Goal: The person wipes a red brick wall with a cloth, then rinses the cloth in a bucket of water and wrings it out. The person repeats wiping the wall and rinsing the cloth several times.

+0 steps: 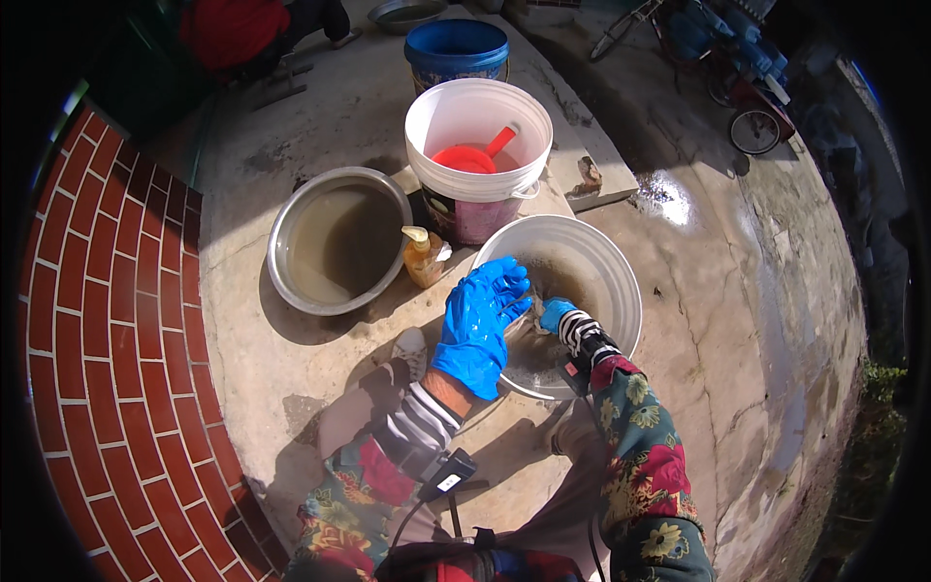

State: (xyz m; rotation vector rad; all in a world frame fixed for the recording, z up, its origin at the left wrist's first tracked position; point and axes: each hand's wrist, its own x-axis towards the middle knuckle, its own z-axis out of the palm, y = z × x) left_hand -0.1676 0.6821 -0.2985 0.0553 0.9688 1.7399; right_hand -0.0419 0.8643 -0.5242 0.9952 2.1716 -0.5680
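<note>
My left hand, in a wet blue rubber glove, is raised over the near left rim of a pale round basin. Its fingers curve to the right with the thumb apart from them, and nothing shows in its grasp. Lower down inside the basin is my right hand, also gloved in blue, closed on a pale, cloth-like item. What exactly that item is cannot be made out, as the hands partly cover it. Murky grey-brown water with some froth lies in the basin.
Left stands a metal basin of cloudy water, beside an amber pump bottle. Beyond are a white bucket holding a red dipper and a blue bucket. A brick wall bounds the left; a person sits behind.
</note>
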